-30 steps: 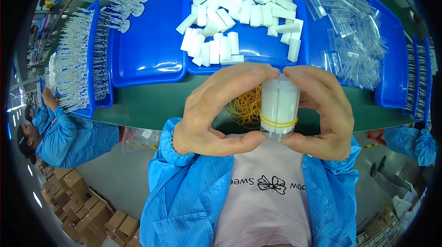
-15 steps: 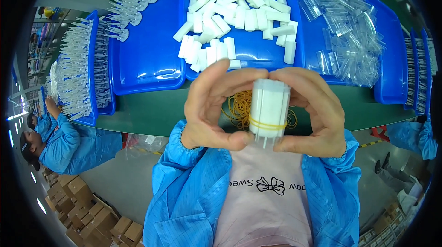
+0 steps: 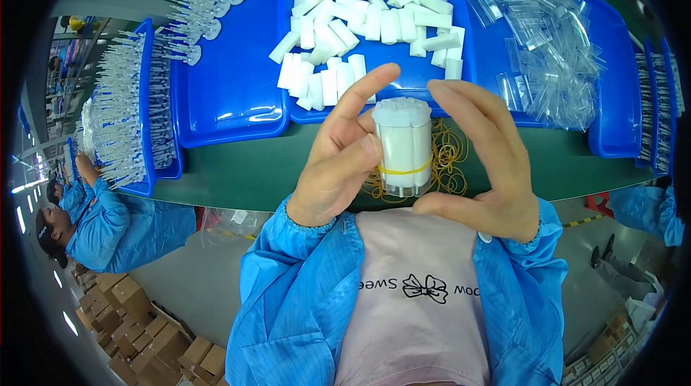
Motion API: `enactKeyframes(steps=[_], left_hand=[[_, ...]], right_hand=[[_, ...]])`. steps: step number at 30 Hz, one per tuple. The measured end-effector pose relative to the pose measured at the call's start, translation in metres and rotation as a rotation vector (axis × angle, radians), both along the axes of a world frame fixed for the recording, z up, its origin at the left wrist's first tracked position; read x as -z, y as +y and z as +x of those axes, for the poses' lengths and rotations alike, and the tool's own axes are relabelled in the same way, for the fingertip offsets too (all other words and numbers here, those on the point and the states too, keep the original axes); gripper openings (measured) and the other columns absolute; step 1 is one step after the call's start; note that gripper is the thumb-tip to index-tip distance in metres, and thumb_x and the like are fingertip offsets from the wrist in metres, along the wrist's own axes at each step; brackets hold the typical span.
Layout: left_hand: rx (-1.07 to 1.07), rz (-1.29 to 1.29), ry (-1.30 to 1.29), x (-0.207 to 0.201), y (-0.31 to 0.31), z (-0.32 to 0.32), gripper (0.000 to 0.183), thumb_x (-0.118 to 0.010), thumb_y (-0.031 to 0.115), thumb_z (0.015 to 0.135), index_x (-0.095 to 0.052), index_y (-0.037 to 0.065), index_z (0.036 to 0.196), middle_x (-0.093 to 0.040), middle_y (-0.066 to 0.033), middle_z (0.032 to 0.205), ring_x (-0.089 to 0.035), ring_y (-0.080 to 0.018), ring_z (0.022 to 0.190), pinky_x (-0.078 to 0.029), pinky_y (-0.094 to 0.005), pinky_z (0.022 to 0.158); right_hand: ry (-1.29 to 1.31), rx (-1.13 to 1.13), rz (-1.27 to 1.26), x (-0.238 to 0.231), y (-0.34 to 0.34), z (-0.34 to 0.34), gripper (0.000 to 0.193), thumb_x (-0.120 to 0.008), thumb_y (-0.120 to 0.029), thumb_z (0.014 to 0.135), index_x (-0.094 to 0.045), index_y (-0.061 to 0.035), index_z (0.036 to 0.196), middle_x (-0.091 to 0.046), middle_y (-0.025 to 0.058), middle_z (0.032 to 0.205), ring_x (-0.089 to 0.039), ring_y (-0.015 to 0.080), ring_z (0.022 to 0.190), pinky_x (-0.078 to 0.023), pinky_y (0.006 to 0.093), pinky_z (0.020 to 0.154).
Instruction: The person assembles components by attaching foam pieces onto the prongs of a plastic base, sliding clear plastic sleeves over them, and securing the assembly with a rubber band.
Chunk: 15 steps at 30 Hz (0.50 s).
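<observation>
White bundle (image 3: 404, 134): rounded, upright in the view, near the centre, its clear lower ends showing below the white.
Yellow band (image 3: 400, 172): wrapped around the bundle's lower part.
Left hand (image 3: 332, 170): at the bundle's 9 o'clock, thumb pressed to its side, index finger raised free; fingers behind are partly hidden.
Right hand (image 3: 504, 192): at 4 o'clock, fingers spread in a loose, released curve; whether the thumb tip grazes the base I cannot tell.
Just changed: half a second ago both hands gripped the bundle; now the left alone appears to bear it.
Meaning: the band looks to be keeping the parts together, judging by the one-handed hold.
Loose bands (image 3: 448, 147): on the green table (image 3: 561, 166), around 3 o'clock.
White blocks (image 3: 367, 19): toward 12 o'clock.
Clear pieces (image 3: 551, 55): toward 2 o'clock.
</observation>
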State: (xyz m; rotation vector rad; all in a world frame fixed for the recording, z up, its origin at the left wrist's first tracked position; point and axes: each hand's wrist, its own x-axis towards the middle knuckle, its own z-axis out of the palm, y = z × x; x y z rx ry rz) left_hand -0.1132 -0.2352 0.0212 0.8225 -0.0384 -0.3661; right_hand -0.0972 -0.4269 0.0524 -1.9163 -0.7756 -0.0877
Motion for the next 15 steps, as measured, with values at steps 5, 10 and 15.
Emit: enactKeyframes(steps=[5, 10, 15], left_hand=[[0.114, -0.121, 0.145, 0.0014, -0.0036, -0.0009, 0.074, -0.06, 0.027, 0.085, -0.019, 0.005, 0.143, -0.056, -0.011, 0.115, -0.053, -0.018, 0.11, -0.039, -0.0321, 0.095], [0.186, -0.091, 0.137, 0.0083, 0.0006, 0.0, 0.071, -0.059, 0.026, 0.087, -0.02, 0.005, 0.143, -0.058, -0.0101, 0.113, -0.053, -0.0174, 0.11, -0.039, -0.0315, 0.094], [0.165, 0.165, 0.018, 0.0046, -0.0032, -0.0007, 0.069, -0.058, 0.03, 0.088, -0.023, 0.004, 0.142, -0.057, -0.0112, 0.115, -0.053, -0.0179, 0.109, -0.04, -0.0303, 0.093]], right_hand=[[-0.006, -0.038, -0.05, 0.0067, -0.0066, 0.0046, 0.078, -0.081, -0.018, 0.053, -0.05, -0.0056, 0.124, -0.048, 0.0144, 0.121, -0.048, 0.0321, 0.11, -0.042, 0.0411, 0.091], [-0.074, -0.023, -0.178, 0.0037, -0.0112, 0.0062, 0.07, -0.083, -0.031, 0.051, -0.058, -0.0032, 0.11, -0.055, 0.0128, 0.112, -0.05, 0.032, 0.112, -0.04, 0.0431, 0.093], [-0.176, -0.005, -0.275, 0.0014, -0.0068, 0.0029, 0.066, -0.08, -0.029, 0.051, -0.058, -0.0076, 0.11, -0.054, 0.0091, 0.11, -0.051, 0.0316, 0.106, -0.041, 0.0432, 0.088]])
